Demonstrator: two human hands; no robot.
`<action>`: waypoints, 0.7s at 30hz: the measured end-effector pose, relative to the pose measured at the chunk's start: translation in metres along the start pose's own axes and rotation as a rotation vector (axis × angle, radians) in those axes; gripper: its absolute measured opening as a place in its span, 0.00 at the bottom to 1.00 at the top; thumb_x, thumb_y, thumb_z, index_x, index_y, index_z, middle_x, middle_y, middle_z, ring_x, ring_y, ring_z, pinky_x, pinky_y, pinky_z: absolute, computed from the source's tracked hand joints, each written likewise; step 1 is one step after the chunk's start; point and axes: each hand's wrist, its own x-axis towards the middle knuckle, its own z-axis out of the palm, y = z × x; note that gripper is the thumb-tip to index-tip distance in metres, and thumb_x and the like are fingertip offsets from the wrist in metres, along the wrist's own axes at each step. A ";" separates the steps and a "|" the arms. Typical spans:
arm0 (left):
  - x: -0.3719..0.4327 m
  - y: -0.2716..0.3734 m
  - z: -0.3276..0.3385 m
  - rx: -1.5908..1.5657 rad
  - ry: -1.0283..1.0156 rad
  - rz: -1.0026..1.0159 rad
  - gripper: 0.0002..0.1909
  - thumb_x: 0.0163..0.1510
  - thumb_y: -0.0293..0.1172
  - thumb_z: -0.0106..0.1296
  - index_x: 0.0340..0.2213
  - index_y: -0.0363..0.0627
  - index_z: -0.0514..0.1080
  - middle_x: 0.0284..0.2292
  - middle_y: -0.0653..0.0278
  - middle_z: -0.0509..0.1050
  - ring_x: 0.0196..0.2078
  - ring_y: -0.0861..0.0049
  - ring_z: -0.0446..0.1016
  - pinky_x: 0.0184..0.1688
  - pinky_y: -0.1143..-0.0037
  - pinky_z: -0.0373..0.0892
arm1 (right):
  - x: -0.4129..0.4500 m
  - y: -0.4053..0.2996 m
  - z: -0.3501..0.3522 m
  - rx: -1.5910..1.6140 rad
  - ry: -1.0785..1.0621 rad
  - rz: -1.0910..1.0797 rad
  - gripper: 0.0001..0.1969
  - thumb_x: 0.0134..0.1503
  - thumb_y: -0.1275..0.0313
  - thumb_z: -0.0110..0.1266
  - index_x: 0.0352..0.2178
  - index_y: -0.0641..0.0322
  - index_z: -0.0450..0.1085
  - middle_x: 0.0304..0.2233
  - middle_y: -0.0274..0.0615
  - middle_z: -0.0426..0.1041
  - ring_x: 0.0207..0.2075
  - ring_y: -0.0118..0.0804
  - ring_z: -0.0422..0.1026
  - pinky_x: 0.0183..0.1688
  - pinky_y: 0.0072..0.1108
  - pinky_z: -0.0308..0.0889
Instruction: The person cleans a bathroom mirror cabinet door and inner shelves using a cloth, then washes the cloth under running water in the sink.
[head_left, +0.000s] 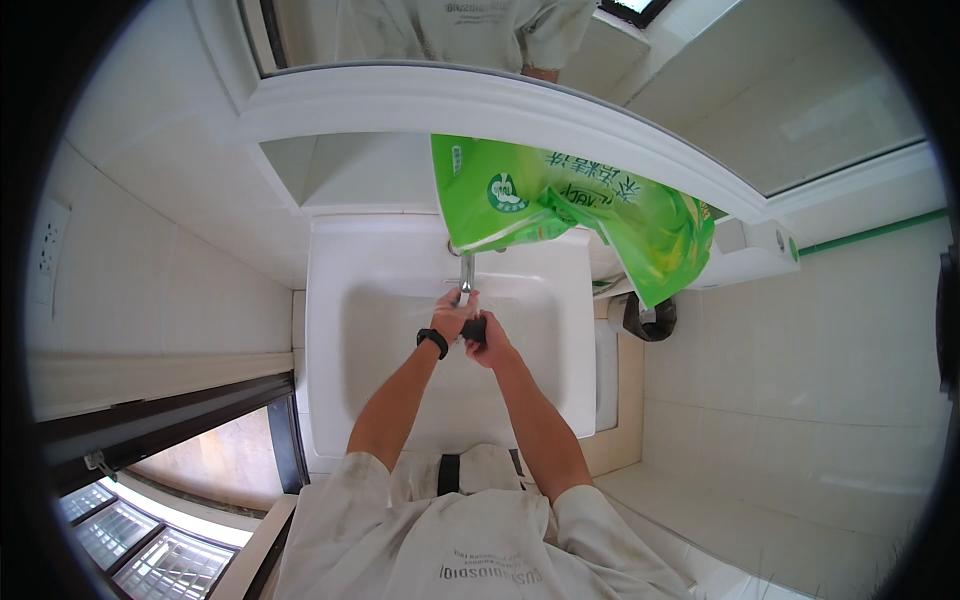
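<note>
A chrome faucet reaches over the white washbasin, and a pale stream seems to run from its spout. Right under the spout is my left hand, with a black wristband on that wrist. Its fingers are too small and blurred to make out fully. My right hand grips a small dark object, whose kind I cannot tell. This object sits between the two hands, close to the left palm, and whether the left hand touches it is unclear.
A large green plastic pouch bearing writing hangs over the basin's back right. Above runs a white-framed mirror cabinet. A bin with a black liner stands right of the basin. At left are a wall socket and a dark door frame.
</note>
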 end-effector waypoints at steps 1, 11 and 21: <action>0.003 -0.008 -0.003 -0.137 0.143 -0.066 0.07 0.55 0.28 0.44 0.36 0.42 0.66 0.23 0.66 0.70 0.22 0.81 0.69 0.26 0.79 0.68 | 0.003 -0.002 0.013 -0.072 0.110 -0.147 0.17 0.52 0.52 0.43 0.29 0.53 0.61 0.21 0.34 0.64 0.20 0.29 0.64 0.18 0.14 0.56; 0.000 -0.075 -0.026 -0.799 0.103 -0.598 0.09 0.57 0.32 0.38 0.38 0.46 0.66 0.35 0.64 0.70 0.34 0.73 0.72 0.33 0.71 0.72 | -0.037 0.004 0.037 -1.682 0.264 -1.292 0.10 0.49 0.65 0.51 0.28 0.61 0.63 0.30 0.44 0.68 0.24 0.54 0.69 0.27 0.39 0.65; -0.013 0.000 -0.006 -0.188 0.123 -0.264 0.11 0.50 0.28 0.51 0.36 0.37 0.68 0.25 0.64 0.71 0.26 0.78 0.72 0.27 0.77 0.69 | -0.115 -0.053 0.090 -1.349 0.324 -1.720 0.30 0.48 0.75 0.51 0.53 0.66 0.52 0.51 0.55 0.59 0.49 0.55 0.60 0.49 0.33 0.60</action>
